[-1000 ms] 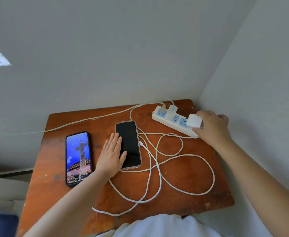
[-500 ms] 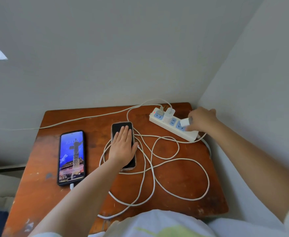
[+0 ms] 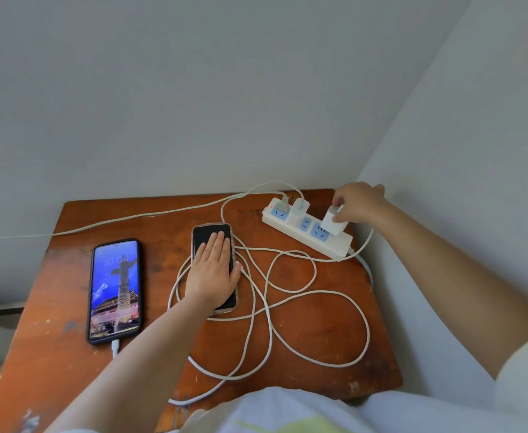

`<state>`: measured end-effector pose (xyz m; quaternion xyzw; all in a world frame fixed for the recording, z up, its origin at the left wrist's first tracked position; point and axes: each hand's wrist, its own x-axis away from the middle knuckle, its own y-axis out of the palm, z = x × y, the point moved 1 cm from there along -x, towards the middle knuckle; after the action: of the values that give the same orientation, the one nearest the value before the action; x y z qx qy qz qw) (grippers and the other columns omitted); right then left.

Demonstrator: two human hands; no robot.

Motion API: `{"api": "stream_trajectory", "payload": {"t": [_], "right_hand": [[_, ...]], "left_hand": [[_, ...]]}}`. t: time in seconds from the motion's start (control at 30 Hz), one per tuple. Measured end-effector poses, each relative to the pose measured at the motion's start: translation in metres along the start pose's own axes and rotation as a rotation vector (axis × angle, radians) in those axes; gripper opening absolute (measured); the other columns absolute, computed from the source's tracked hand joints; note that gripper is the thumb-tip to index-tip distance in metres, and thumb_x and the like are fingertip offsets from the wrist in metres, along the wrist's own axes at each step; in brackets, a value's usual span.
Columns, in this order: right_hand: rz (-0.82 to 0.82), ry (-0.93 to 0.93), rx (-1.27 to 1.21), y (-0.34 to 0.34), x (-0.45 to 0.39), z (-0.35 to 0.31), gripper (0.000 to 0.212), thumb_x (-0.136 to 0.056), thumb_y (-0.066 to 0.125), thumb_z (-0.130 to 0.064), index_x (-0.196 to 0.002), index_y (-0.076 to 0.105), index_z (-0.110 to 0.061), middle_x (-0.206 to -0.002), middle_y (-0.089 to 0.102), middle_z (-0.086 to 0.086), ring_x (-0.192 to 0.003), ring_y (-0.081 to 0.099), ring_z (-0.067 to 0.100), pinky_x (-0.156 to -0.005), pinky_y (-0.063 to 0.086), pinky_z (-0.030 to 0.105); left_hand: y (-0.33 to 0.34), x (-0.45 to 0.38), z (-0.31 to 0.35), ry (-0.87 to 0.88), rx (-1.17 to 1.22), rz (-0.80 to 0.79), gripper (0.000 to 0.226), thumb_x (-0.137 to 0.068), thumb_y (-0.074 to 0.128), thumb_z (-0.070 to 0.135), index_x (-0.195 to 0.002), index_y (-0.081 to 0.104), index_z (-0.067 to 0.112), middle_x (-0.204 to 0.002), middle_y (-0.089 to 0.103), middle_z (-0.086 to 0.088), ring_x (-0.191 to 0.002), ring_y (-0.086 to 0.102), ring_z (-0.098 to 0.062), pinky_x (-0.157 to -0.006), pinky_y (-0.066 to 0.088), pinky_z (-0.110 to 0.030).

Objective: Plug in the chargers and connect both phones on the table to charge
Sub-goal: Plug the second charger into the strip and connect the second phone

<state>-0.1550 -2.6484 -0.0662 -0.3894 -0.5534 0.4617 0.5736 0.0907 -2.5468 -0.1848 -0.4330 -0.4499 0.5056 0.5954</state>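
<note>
Right hand [image 3: 358, 203] pinches white charger [image 3: 334, 220] at the power strip [image 3: 306, 228]. Left hand [image 3: 214, 270] lies flat, fingers together, on dark phone [image 3: 206, 235]; lit phone [image 3: 115, 290] lies alongside on worktop [image 3: 319, 332].

The table [image 3: 319, 332] is reddish-brown wood, scuffed with pale paint flecks. The power strip [image 3: 290, 225] is white with light-blue sockets (one small red light glows at its end). Chargers and cables are white. One phone [image 3: 115, 290] shows blue-purple wallpaper; the other phone [image 3: 208, 237] has a black screen.
</note>
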Motion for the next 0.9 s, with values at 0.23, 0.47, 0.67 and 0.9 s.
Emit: {"api": "stream_trajectory", "payload": {"t": [0.23, 0.47, 0.67, 0.9], "right_hand": [[0.084, 0.029, -0.066, 0.005, 0.000, 0.004, 0.025, -0.084, 0.064, -0.028, -0.107, 0.063, -0.019, -0.118, 0.063, 0.005, -0.106, 0.055, 0.024, -0.089, 0.035, 0.035], [0.127, 0.034, -0.113, 0.009, 0.001, 0.002, 0.025, -0.086, 0.060, -0.029, -0.109, 0.063, -0.018, -0.117, 0.064, 0.007, -0.105, 0.056, 0.025, -0.088, 0.035, 0.035], [0.137, 0.006, -0.024, 0.012, 0.002, -0.005, 0.024, -0.090, 0.056, -0.028, -0.112, 0.061, -0.018, -0.115, 0.065, 0.005, -0.102, 0.057, 0.024, -0.085, 0.032, 0.035], [0.232, -0.131, 0.044, 0.021, 0.010, -0.012, 0.026, -0.091, 0.054, -0.021, -0.114, 0.063, -0.014, -0.107, 0.064, 0.010, -0.099, 0.057, 0.026, -0.084, 0.039, 0.034]], "left_hand": [[0.003, -0.001, -0.002, -0.002, 0.007, 0.025, 0.062, -0.094, 0.023, 0.046, -0.143, 0.004, 0.014, -0.155, 0.002, -0.004, -0.141, -0.005, -0.017, -0.106, -0.011, -0.028], [0.002, -0.001, -0.001, -0.003, 0.026, 0.035, 0.061, -0.094, 0.025, 0.046, -0.143, 0.006, 0.014, -0.155, 0.004, -0.004, -0.141, -0.004, -0.018, -0.105, -0.010, -0.028], [0.001, 0.000, -0.001, -0.007, 0.025, 0.034, 0.061, -0.094, 0.025, 0.046, -0.143, 0.006, 0.014, -0.155, 0.004, -0.004, -0.141, -0.004, -0.017, -0.105, -0.010, -0.027], [0.000, 0.000, 0.000, -0.015, 0.038, 0.023, 0.061, -0.094, 0.025, 0.045, -0.143, 0.006, 0.014, -0.155, 0.003, -0.003, -0.141, -0.005, -0.017, -0.105, -0.010, -0.027]]}}
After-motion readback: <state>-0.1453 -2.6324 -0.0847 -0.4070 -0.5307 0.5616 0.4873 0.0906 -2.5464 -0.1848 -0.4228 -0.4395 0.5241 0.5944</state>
